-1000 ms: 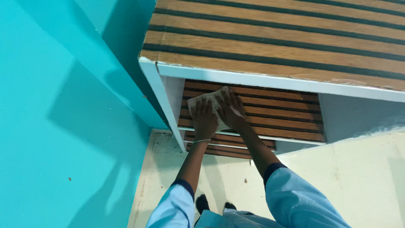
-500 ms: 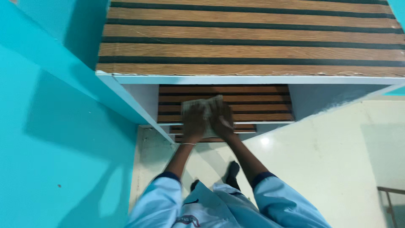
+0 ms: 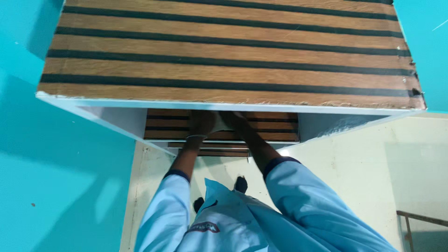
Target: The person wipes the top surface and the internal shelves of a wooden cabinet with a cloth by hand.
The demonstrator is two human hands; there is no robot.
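Note:
Both my hands reach under the top board (image 3: 233, 56) of a wooden shelf unit with brown planks and black stripes. My left hand (image 3: 201, 123) and my right hand (image 3: 236, 122) press side by side on a pale cloth (image 3: 219, 122) that lies on the middle shelf (image 3: 270, 126). The top board's white front edge hides my fingertips and most of the cloth. My light blue sleeves with dark cuffs fill the lower part of the view.
A lower striped shelf (image 3: 219, 151) shows below the middle one. Turquoise walls (image 3: 56, 177) stand at the left and upper right. The floor (image 3: 345, 163) is pale cream. A metal frame (image 3: 420, 224) sits at the bottom right corner. My dark shoes (image 3: 240, 183) stand under me.
My view has swung over the shelf unit, so the top board now covers most of the middle shelf. Both hands have slid the cloth further back under the top board.

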